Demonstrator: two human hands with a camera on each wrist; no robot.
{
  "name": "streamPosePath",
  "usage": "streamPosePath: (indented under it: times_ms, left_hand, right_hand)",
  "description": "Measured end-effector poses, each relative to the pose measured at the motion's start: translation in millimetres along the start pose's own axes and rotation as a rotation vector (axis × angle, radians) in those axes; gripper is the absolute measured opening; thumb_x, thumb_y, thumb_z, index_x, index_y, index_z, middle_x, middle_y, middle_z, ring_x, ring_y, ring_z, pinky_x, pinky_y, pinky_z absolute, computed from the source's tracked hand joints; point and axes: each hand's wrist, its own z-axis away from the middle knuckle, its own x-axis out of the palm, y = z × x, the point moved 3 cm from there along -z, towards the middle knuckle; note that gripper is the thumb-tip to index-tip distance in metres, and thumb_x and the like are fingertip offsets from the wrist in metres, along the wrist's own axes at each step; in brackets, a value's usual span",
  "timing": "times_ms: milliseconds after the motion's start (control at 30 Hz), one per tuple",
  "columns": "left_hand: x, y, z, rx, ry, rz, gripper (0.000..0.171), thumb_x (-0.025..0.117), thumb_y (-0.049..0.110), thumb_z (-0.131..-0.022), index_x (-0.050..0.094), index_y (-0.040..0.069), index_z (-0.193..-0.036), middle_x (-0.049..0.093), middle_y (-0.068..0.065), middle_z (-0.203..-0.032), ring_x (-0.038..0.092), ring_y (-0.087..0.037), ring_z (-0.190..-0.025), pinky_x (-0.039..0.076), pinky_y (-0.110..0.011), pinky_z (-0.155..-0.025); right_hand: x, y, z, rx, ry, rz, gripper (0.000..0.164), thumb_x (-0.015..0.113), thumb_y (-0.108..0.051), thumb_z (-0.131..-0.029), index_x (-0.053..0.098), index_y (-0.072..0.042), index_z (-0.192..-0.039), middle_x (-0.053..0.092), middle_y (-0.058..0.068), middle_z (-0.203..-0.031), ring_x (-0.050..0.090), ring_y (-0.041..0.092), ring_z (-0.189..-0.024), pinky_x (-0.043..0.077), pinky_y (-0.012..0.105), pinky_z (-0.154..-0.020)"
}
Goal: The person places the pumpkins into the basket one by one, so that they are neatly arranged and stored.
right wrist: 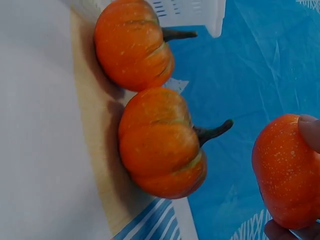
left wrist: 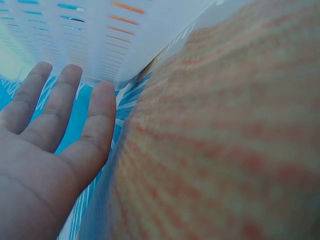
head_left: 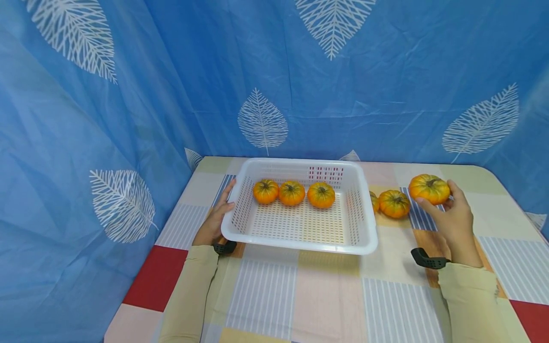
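My right hand (head_left: 456,221) grips a small orange pumpkin (head_left: 429,189) between thumb and fingers, raised above the table at the right. Beside it on the cloth sits another pumpkin (head_left: 394,204); a further pumpkin (head_left: 374,202) is partly hidden behind the basket's right wall. The white plastic basket (head_left: 300,245) holds three pumpkins in a row: a left one (head_left: 265,191), a middle one (head_left: 291,193) and a right one (head_left: 321,195). At the basket's left side is my left hand (head_left: 214,221); its fingers look extended in the left wrist view, near the slotted wall (left wrist: 95,30).
A patchwork-patterned cloth (head_left: 326,295) covers the table. Blue curtains (head_left: 369,95) with white leaf prints hang behind and along the left. Black bands (head_left: 429,259) circle both wrists.
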Motion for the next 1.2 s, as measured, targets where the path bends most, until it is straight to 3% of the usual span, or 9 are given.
streamPosePath:
  times_ms: [267,667,1200]
  left_hand:
    - [1.3,0.6,0.5,-0.01,0.024,-0.015,0.087,0.041,0.018,-0.1,-0.006,0.017,-0.173,-0.011,-0.014,-0.181,0.006,-0.048,-0.156,0.004,-0.079,-0.122]
    - [-0.9,-0.3,-0.4,-0.001,0.006,0.01,0.089,0.046,0.02,-0.101,-0.006,0.019,-0.174,-0.012,-0.014,-0.18,0.005,-0.048,-0.156,0.006,-0.078,-0.122]
    - [-0.6,-0.2,0.3,0.006,0.008,-0.021,0.088,0.044,0.019,-0.101,-0.006,0.019,-0.174,-0.013,-0.014,-0.18,0.005,-0.05,-0.156,0.004,-0.082,-0.12]
  right_hand:
    - [2,-18,6,-0.113,-0.036,-0.017,0.091,0.063,-0.031,-0.109,0.006,-0.001,-0.172,0.01,0.031,-0.176,0.023,0.061,-0.154,0.022,0.059,-0.126]
    - [9,-35,15,-0.17,-0.102,0.024,0.092,0.068,-0.034,-0.107,0.011,-0.006,-0.174,0.014,0.028,-0.177,0.031,0.06,-0.151,0.03,0.059,-0.123]
    - [20,-58,31,-0.293,-0.209,0.043,0.092,0.073,-0.029,-0.105,0.016,-0.005,-0.173,0.019,0.028,-0.176,0.034,0.061,-0.149,0.031,0.072,-0.116]
